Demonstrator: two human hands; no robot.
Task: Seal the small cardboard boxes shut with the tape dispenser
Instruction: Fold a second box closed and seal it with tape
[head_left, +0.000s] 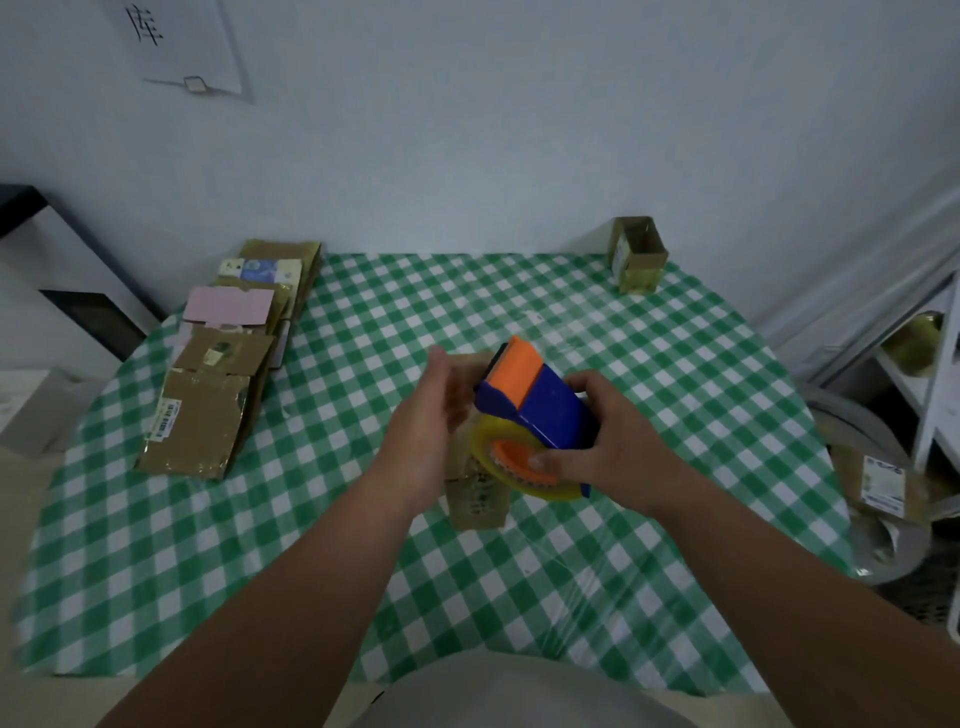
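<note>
A small brown cardboard box (475, 501) stands in the middle of the green checked table (649, 395). My left hand (423, 426) holds the box from its left side, fingers wrapped over its top. My right hand (605, 441) grips a blue and orange tape dispenser (540, 410) with a roll of clear tape, pressed against the box's upper right side. The dispenser hides most of the box's top.
A stack of flattened cardboard boxes (218, 384) lies at the table's left. An open small box (638, 254) stands at the far right corner. A round bin with boxes (878, 499) and a white shelf (935, 374) stand to the right.
</note>
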